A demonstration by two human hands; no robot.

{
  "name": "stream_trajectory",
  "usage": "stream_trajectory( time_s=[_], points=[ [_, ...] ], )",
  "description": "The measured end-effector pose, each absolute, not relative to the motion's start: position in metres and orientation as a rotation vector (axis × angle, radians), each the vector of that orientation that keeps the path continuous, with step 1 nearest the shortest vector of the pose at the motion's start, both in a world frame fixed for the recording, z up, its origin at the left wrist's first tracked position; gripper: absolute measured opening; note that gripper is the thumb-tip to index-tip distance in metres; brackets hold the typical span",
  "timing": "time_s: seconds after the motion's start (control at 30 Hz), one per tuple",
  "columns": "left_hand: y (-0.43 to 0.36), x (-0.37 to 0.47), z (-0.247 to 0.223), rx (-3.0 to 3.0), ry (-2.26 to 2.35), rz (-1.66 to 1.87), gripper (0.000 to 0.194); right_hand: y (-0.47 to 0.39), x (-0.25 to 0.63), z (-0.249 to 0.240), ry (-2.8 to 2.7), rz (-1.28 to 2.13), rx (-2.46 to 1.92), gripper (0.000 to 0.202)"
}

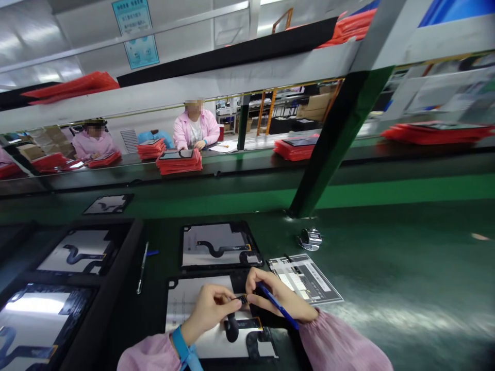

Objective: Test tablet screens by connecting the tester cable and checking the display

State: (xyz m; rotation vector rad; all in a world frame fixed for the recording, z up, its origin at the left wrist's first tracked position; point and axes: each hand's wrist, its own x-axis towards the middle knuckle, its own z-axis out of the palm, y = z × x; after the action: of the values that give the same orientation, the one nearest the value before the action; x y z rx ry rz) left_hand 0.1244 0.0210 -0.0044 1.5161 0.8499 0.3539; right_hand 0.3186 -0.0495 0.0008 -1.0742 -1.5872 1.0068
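Observation:
Over the nearest display panel [193, 299], both hands meet at the end of its black ribbon cable [232, 328]. My left hand [212, 309], with a blue wrist strap [184, 348], pinches the small dark cable end between thumb and fingers. My right hand [276, 298] touches that same end from the right with closed fingertips, and a blue pen-like tool [280, 307] lies in its grip, slanting down to the right. Behind the hands sits a second panel [216, 242] with its own curved cable. A white-framed sheet with printed parts [309, 278] lies right of my right hand.
Black trays with panels [77, 251] stand at the left, beside a thin metal tool [143, 268]. A shiny metal dispenser [310, 238] sits near a slanted post [340, 139]. Across the bench are red stacks [179, 162] and people in pink.

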Motion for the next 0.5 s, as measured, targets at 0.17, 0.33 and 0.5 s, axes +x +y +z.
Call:
stream_trajectory(
  time_s=[0.17,0.33,0.5],
  points=[
    [0.0210,0.1236,-0.0016,1.595,0.842,0.317,0.054,-0.0499,0.3182,0.0016,-1.664,0.965,-1.132,0.023],
    [0.0219,0.1235,-0.0030,1.602,0.843,0.292,0.049,-0.0509,0.3173,0.0018,-1.726,0.902,-1.157,0.017],
    [0.0208,0.1224,-0.0029,1.626,0.828,0.313,0.037,-0.0505,0.3114,-0.0010,-1.770,0.801,-1.164,0.009]
  ],
)
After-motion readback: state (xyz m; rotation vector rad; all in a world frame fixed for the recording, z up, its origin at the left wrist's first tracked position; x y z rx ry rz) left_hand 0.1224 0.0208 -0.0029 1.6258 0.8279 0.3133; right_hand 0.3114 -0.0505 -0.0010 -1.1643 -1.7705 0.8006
